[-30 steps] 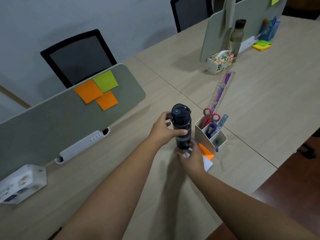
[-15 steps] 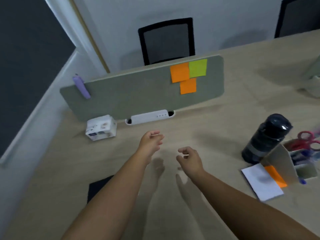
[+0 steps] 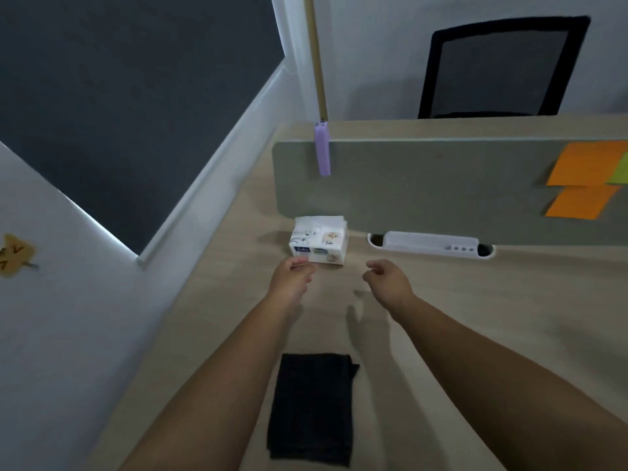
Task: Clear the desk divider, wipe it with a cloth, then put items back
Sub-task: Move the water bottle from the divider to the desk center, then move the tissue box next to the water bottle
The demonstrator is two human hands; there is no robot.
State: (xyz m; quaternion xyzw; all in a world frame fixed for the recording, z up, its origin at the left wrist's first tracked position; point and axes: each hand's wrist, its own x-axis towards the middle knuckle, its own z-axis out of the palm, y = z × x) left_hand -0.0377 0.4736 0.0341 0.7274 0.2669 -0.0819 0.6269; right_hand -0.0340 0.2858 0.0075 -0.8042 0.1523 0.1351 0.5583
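Observation:
The grey-green desk divider (image 3: 424, 185) stands across the far side of the desk. A purple clip (image 3: 322, 149) hangs on its top edge at the left, and orange sticky notes (image 3: 584, 180) with a green one (image 3: 620, 169) are stuck at its right. A white tissue box (image 3: 319, 241) stands on the desk in front of the divider's left end. My left hand (image 3: 292, 278) reaches toward that box, fingertips at its lower left corner, holding nothing. My right hand (image 3: 387, 278) hovers over the desk, fingers loosely curled and empty. A folded black cloth (image 3: 311, 407) lies near me.
A white cable tray (image 3: 431, 244) sits in the desk slot under the divider. A white wall and dark window close in on the left. A black mesh chair (image 3: 499, 68) stands beyond the desk. The desk surface (image 3: 492, 317) stretches to the right.
Both hands let go of the black bottle, which has left the view as my head turned left. My left hand has advanced to the tissue box; the black cloth is now fully visible.

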